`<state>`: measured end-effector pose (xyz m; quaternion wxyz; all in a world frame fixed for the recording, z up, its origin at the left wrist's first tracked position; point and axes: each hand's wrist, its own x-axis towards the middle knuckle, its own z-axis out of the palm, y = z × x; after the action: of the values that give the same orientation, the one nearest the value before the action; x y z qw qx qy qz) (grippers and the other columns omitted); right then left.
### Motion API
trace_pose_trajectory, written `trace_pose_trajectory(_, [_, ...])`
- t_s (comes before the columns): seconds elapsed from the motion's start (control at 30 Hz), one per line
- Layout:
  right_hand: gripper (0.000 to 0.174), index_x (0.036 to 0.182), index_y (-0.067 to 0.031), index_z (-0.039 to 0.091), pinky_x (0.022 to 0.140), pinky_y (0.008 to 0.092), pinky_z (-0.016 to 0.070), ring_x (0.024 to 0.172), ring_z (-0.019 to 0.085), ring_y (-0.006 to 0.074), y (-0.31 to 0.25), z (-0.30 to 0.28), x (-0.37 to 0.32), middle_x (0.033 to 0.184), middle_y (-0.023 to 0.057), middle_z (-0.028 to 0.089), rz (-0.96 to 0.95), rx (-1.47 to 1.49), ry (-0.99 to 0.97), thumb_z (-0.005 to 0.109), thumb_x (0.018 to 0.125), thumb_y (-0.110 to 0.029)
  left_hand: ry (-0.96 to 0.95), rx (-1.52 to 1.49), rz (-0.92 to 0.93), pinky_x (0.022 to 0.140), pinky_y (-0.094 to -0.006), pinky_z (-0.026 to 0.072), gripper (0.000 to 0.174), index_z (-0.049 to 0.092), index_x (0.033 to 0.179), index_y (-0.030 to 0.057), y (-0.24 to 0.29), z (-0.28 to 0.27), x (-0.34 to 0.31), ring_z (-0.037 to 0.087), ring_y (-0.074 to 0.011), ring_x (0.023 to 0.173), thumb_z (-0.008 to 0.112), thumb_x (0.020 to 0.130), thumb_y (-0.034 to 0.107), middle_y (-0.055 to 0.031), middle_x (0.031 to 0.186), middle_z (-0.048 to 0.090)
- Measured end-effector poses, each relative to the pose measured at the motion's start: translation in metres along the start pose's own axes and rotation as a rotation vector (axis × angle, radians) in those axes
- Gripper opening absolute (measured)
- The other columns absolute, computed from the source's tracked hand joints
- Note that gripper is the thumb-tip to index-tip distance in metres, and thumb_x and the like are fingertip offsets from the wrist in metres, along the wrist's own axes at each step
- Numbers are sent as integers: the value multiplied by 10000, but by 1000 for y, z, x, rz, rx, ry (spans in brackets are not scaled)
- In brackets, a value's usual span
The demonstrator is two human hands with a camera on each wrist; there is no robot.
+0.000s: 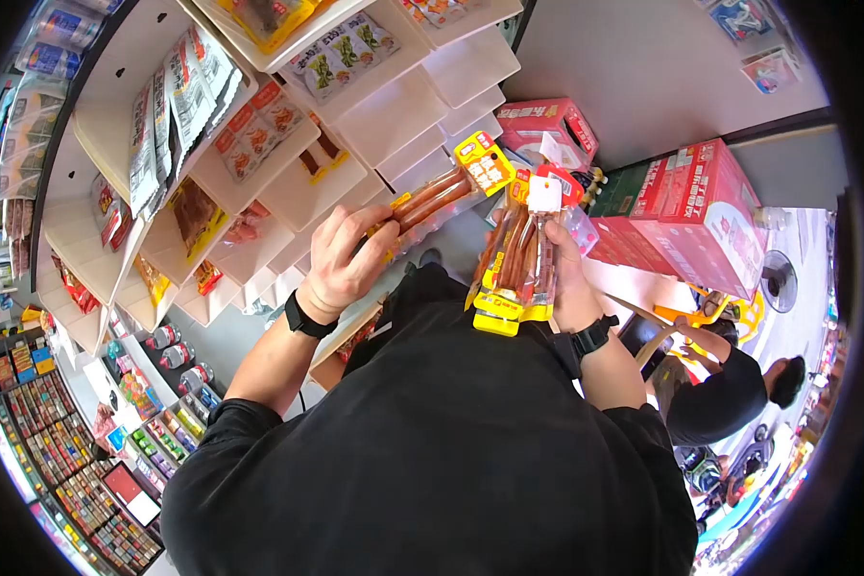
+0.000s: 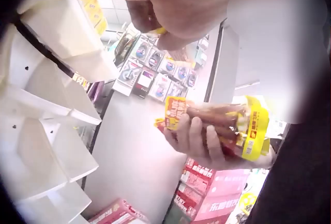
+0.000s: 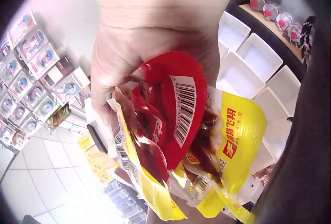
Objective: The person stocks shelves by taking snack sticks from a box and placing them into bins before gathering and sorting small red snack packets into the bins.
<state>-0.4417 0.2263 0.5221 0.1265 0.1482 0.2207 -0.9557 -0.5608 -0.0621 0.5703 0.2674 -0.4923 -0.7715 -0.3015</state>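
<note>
Yellow-ended plastic wraps the brown sticks in the packet (image 1: 442, 200) that the person's left hand (image 1: 344, 252) holds by its near end, fingers bent in against it. From where I stand, its printed far end points towards the bundle of packets (image 1: 514, 259) in the right hand (image 1: 572, 278), just beside it; whether the two touch I can't tell. That right hand is closed around the bundle, thumb on one side and fingers wrapping the other. A red piece of packaging (image 3: 178, 110) with a white barcode label sits among the yellow ones, right under the palm. Both hands are in front of the wearer's black shirt (image 1: 432, 432). To the left, white shelf bins (image 1: 389, 125) step down, several holding snack packs. Pink-red cartons (image 1: 696, 221) are stacked on the right, and another person in black (image 1: 720, 398) is beyond them.
</note>
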Motion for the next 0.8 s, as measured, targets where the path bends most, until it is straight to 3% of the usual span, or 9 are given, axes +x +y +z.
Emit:
trace_pose_trajectory(0.1, [762,1471,-12,435,1008,533,564,1164,672,381,2,2,0,1266,197,648,-31,-10,27,730,889,-405,-69,40,-68,680,-380,526,340,686,1025,44,-1,-3,-8,632,-265,806,802,707,13,-106,1034,665])
trace_pose_trajectory(0.17, [775,1495,-32,427,1027,551,551,1211,645,388,3,1,-4,1322,173,627,-42,-14,99,734,889,-406,-168,74,-228,725,-408,523,364,673,1045,50,-9,2,-25,628,-283,836,787,701,15,-97,1002,653])
trace_pose_trajectory(0.23, [799,1519,-51,407,1034,565,545,1223,637,392,4,-17,-6,1340,175,621,40,47,91,737,890,-417,-223,96,-302,693,-415,540,279,669,1010,42,-28,5,-52,653,-315,826,763,754,-17,-114,930,651])
trace_pose_trajectory(0.37, [820,1508,-46,423,1010,559,564,1202,649,370,5,-13,-11,1336,170,622,-42,-27,119,746,882,-467,-506,362,-432,677,-441,552,247,636,1060,52,-80,20,-126,642,-313,848,711,826,69,-119,920,599])
trace_pose_trajectory(0.43, [808,1498,-46,431,989,554,577,1185,657,361,8,-20,-13,1323,168,626,-43,-8,123,751,882,-460,-603,613,-437,676,-429,578,197,632,1051,42,-113,29,-149,661,-291,891,659,861,85,-116,961,628])
trace_pose_trajectory(0.57, [807,1477,-33,448,984,563,577,1184,656,362,9,-26,-16,1314,169,630,-55,-16,142,751,877,-480,-765,783,-457,687,-411,602,228,646,1102,41,-186,54,-184,682,-284,889,632,884,106,-105,980,652])
trace_pose_trajectory(0.63, [810,1473,-27,447,973,566,582,1181,657,370,11,-30,-19,1318,174,628,-34,4,132,747,877,-486,-905,880,-571,727,-399,619,178,696,1057,60,-221,74,-213,714,-292,937,645,896,116,-131,1042,684])
trace_pose_trajectory(0.73, [800,1467,-21,450,948,561,596,1166,665,367,13,-25,-25,1312,175,628,-71,1,174,741,879,-480,-1142,736,-693,730,-413,618,184,732,1050,66,-253,86,-224,725,-325,992,623,920,136,-156,1122,705])
trace_pose_trajectory(0.8, [785,1462,-26,458,949,559,596,1163,666,360,11,-19,-28,1299,174,630,-117,-48,173,726,887,-487,-1203,695,-706,773,-443,610,211,737,1076,58,-257,88,-223,722,-340,1017,616,923,140,-159,1125,712])
